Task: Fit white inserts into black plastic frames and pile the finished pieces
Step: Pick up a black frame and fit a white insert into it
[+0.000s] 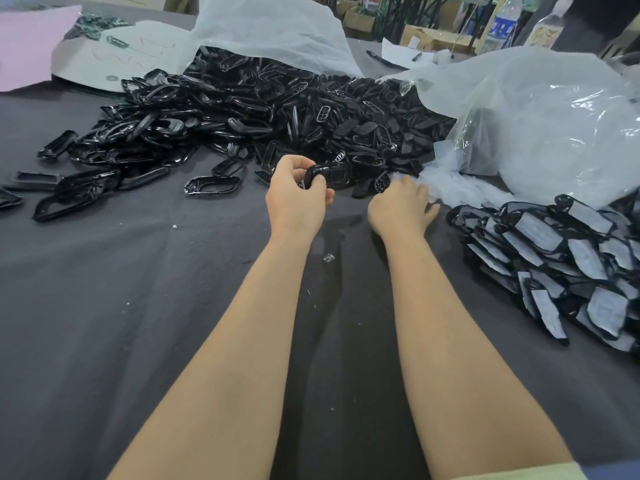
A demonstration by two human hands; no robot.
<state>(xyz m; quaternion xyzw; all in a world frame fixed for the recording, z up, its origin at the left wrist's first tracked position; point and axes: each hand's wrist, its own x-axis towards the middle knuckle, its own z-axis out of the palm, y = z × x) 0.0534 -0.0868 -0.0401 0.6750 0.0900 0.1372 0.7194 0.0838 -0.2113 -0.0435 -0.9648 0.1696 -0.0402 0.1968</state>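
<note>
My left hand (298,195) grips a black plastic frame (329,174) just in front of the big heap of loose black frames (263,112). My right hand (401,206) reaches to the right of it, fingers spread and touching the white inserts (450,185) spilling from a clear bag. Whether it holds an insert is hidden by the back of the hand. A pile of finished pieces (561,261), black frames with white inserts, lies at the right.
A dark cloth (138,306) covers the table. Clear plastic bags (540,119) rise at the back and right. A pink sheet (31,43) and white card lie at the far left; bottles (502,22) and boxes stand behind.
</note>
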